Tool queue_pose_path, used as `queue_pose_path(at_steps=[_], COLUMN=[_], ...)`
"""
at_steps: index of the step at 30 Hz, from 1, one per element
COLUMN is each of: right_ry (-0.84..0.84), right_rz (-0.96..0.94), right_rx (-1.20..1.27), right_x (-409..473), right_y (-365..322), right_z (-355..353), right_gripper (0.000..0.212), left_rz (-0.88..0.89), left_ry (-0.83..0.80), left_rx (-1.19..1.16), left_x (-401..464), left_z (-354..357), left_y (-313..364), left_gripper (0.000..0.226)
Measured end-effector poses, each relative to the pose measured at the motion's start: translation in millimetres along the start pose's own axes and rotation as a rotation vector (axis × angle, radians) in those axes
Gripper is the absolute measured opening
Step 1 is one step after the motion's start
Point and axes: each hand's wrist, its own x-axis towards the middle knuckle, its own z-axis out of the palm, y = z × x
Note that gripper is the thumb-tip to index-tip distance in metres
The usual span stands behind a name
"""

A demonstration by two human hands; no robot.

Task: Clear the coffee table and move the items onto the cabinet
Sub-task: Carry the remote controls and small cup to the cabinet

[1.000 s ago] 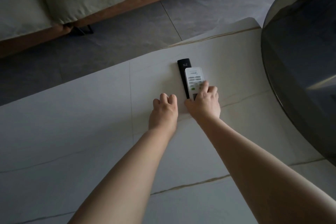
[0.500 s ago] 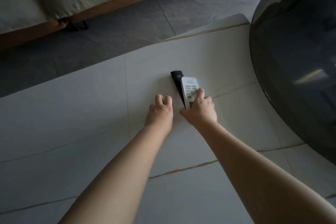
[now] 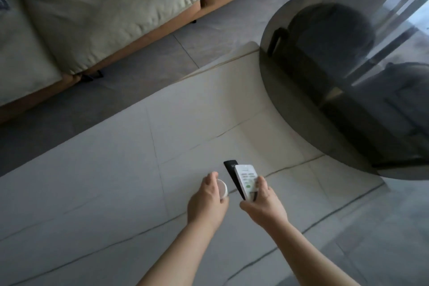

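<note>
Both my hands are loaded above the tabletop, and the cabinet is nowhere in view.

My left hand (image 3: 207, 202) has its fingers curled round a small white round thing (image 3: 222, 189), only partly showing past my knuckles, so I cannot tell what it is. Just right of it, my right hand (image 3: 263, 203) grips two remotes stacked together: the black remote (image 3: 231, 170) underneath and slightly left, the white remote (image 3: 246, 177) on top with my thumb across its buttons. Their long axes run away from me, tipped a little to the left, far ends free and near ends hidden in my palm. They seem lifted off the pale tabletop (image 3: 116, 181); blur makes that uncertain. The carry turns on where the cabinet lies, and no frame shows it; I judge I must turn away from the sofa (image 3: 99, 18) and the dark round table (image 3: 348, 76) at far right.
</note>
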Motion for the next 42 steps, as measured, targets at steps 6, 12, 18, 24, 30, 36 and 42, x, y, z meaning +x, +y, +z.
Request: queue_pose_path(at_steps=[6,12,18,24,30,36,42], right_ry=[0.127,0.254,0.409,0.580,0.696,0.762,0.819], right_rz=[0.070,0.169,0.342,0.560,0.798,0.912,0.971], right_rx=[0.225,0.377,0.571,0.782,0.876,0.972,1.057], right_x=[-81,-164,-253,-334,-417,-503,-587], right_y=[38,84,147,223,297,359,408], right_z=[-19,-28,-22,-2,33,85,142], right_gripper=[0.061,0.049,0.051,0.080,0.090,0.086,0.087], left_rz=[0.113,0.316,0.574,0.837,1.037,1.159,1.279], left_ry=[-0.074,-0.137,-0.247,-0.417,-0.518,-0.597,-0.650], left_rx=[0.078,0.147,0.239,0.293,0.363,0.402,0.452], left_x=[-58,-119,-179,-257,-347,-434,-539], left_z=[-3,6,26,71,123,179,227], left_y=[34,43,87,143,161,152,139], left_gripper=[0.045,0.047,0.059,0.055,0.049,0.038,0.040])
